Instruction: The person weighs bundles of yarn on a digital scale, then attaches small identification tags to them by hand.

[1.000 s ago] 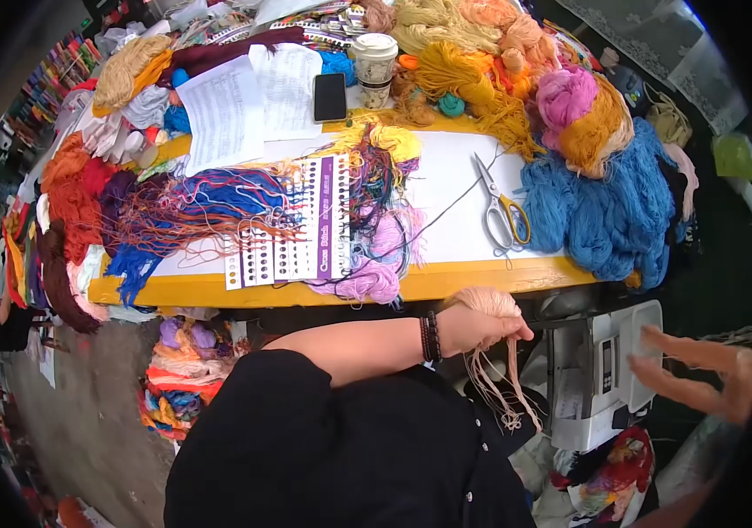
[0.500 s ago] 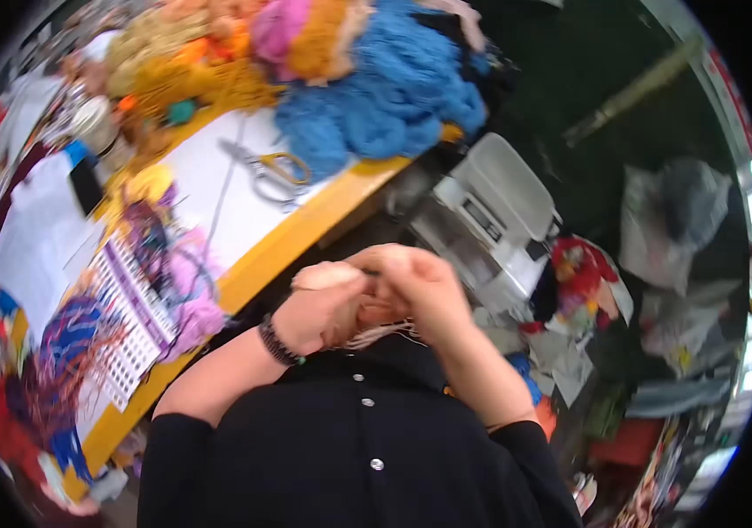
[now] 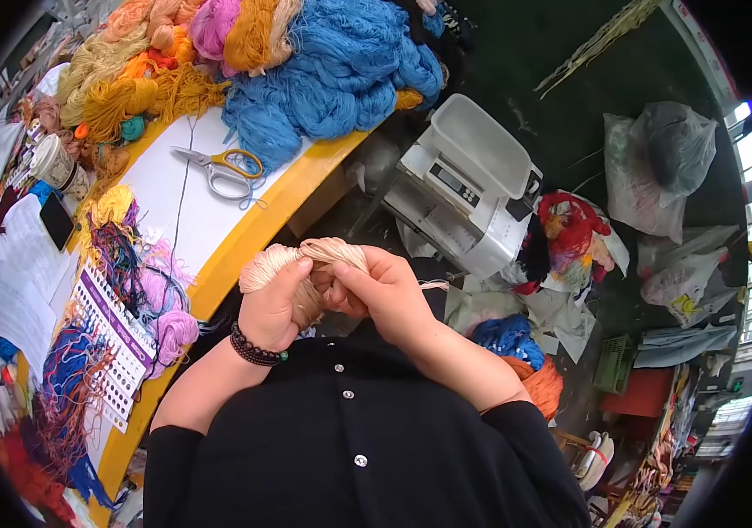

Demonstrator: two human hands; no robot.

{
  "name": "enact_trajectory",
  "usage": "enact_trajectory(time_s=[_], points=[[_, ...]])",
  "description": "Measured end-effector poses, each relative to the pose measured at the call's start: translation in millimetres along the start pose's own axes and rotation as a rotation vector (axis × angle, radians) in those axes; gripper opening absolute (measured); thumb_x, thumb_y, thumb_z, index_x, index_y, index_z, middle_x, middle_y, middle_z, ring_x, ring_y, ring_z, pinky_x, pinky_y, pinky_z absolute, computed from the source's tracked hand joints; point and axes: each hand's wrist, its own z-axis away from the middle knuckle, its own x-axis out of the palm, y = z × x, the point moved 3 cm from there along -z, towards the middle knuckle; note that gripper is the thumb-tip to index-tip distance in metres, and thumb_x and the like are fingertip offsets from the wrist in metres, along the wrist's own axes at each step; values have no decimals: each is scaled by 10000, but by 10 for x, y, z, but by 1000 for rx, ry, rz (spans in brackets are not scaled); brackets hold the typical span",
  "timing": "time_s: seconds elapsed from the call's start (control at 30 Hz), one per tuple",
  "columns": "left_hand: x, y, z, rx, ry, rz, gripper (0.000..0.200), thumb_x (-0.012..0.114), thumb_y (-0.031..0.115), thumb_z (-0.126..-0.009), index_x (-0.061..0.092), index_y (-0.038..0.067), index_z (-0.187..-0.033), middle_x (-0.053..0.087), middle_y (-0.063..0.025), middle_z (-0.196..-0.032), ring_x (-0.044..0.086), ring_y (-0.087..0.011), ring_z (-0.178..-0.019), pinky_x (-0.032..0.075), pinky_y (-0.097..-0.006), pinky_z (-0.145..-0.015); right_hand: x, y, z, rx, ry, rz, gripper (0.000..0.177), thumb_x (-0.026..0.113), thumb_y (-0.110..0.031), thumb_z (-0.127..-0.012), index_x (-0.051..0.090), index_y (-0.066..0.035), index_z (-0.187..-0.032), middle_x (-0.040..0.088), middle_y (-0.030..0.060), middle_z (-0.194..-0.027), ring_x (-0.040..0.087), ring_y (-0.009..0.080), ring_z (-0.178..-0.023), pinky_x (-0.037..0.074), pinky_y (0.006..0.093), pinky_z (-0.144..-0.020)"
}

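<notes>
A cream-peach skein of yarn is bunched between my two hands in front of my chest. My left hand, with a dark beaded bracelet at the wrist, is wrapped around its left part, thumb on top. Fingers of my right hand pinch the strands at the right end, close to the left thumb. Some of the skein is hidden under the palms, and a short pale tail sticks out past the right wrist.
On the yellow-edged table lie scissors, blue yarn, a phone and a shade card. Beyond its edge stands a scale with a plastic tray. Plastic bags and fabric scraps sit at right.
My hands have turned and come slightly apart, showing more of the skein, which was mostly covered and blurred before. The whole view has shifted a little.
</notes>
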Motion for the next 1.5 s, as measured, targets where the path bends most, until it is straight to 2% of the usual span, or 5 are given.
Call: enact_trajectory(time_s=[0.27,0.8,1.1,1.17,1.5], points=[[22,242,136,225,203,-646,307,446,191,-967,584,-38,-1119,650,-119,-978,630,-191,-817,506,-319,-759,-55,-17,12,-71,-5,37,154,560,-170,-952,629,-34,-940,608,-22,-737,493,17,-582,375,173,-510],[-2791,2933,1730,776,50,468,328,438,55,-916,577,42,-1213,671,-100,-1073,632,-166,-847,489,-342,-868,-1659,-1667,447,-520,265,80,173,574,-140,-929,626,-5,-1024,566,-15,-693,325,12,-470,224,161,-425],[-275,1115,112,-16,-765,223,413,460,208,-954,523,-33,-1284,506,39,-519,433,-92,-387,440,-239,-446,-437,-852,-43,30,-204,277,216,726,-168,-820,620,-83,-987,634,-14,-772,565,31,-648,424,165,-518],[-262,661,141,-10,-72,-128,499,466,304,-960,502,-75,-1283,494,22,-586,500,-97,-540,417,-201,-540,-180,-586,-119,-83,-374,503,219,745,-151,-793,628,-42,-942,616,-19,-806,572,73,-747,474,256,-672],[317,236,-25,-410,-352,-358,521,518,486,-924,634,-22,-902,551,-62,-554,441,-65,-386,368,-213,-374,110,-785,415,-642,-216,1487,249,688,-201,-774,564,-108,-969,596,63,-694,630,273,-673,490,379,-547]])
